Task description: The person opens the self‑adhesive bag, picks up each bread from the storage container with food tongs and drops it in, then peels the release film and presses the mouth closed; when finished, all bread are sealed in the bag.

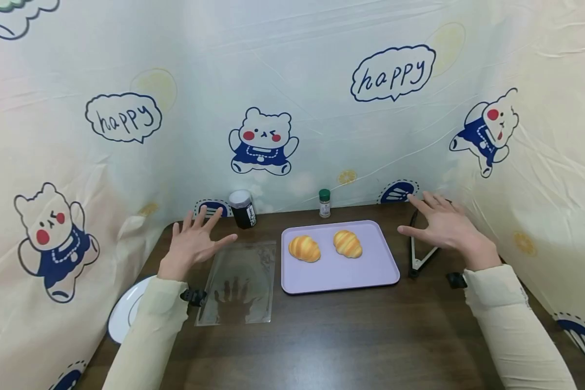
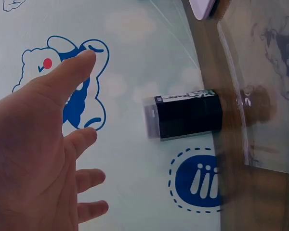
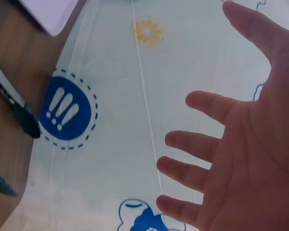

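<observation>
My left hand [image 1: 195, 244] hovers with spread fingers over the left of the table, empty, near a clear plastic sheet or bag [image 1: 244, 260] and a dark jar with a pale lid [image 1: 244, 211]. My right hand [image 1: 446, 225], fingers also spread and holding nothing, hangs above the black-tipped metal tongs [image 1: 413, 257], partly hiding them. Between the hands lies a lavender tray [image 1: 331, 275]. Two croissant-like rolls, one on the left [image 1: 304, 248] and one on the right [image 1: 348, 244], sit on it, apart from each other.
Behind the tray stands a small green-capped shaker bottle [image 1: 324, 205]. A white plate [image 1: 123, 314] at the left edge is partly covered by my left sleeve. Printed cloth [image 1: 317, 146] hangs around the back and sides of the brown table [image 1: 331, 346].
</observation>
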`<state>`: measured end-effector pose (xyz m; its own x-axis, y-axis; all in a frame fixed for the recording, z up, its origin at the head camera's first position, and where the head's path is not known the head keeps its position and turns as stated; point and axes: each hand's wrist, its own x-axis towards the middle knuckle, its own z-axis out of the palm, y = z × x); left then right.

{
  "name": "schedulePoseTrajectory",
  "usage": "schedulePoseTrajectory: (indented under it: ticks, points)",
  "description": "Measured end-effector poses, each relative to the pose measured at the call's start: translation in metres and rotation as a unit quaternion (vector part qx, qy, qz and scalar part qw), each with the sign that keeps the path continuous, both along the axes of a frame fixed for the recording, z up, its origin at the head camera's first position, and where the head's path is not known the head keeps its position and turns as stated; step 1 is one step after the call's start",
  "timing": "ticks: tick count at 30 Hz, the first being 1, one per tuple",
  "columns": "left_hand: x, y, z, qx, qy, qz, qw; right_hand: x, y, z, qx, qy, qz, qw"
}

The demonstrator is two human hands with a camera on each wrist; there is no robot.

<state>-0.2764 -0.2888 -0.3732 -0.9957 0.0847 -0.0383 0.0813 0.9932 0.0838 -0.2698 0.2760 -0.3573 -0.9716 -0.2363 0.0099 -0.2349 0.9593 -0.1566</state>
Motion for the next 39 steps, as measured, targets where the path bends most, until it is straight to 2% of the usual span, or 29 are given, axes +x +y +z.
schedulePoseTrajectory:
  ticks: [7, 14, 27, 34, 39]
  points:
    - [0.001, -0.001, -0.005, 0.000, -0.027, -0.002, 0.9996, -0.001, -0.020, -0.008, -0.025, 0.014, 0.019, 0.9994]
    - [0.000, -0.002, -0.014, 0.015, -0.041, -0.015, 0.9989, 0.000, -0.044, -0.016, -0.063, 0.007, 0.029, 0.9976]
    - [0.000, -0.005, -0.033, 0.079, -0.064, -0.062, 0.9929, 0.007, -0.101, -0.034, -0.106, 0.027, 0.083, 0.9906]
    - [-0.002, -0.006, -0.044, 0.088, -0.072, -0.063, 0.9915, 0.009, -0.137, -0.044, -0.118, 0.047, 0.128, 0.9835]
    - [-0.001, -0.008, -0.050, 0.090, -0.075, -0.065, 0.9909, 0.011, -0.159, -0.048, -0.115, 0.025, 0.143, 0.9827]
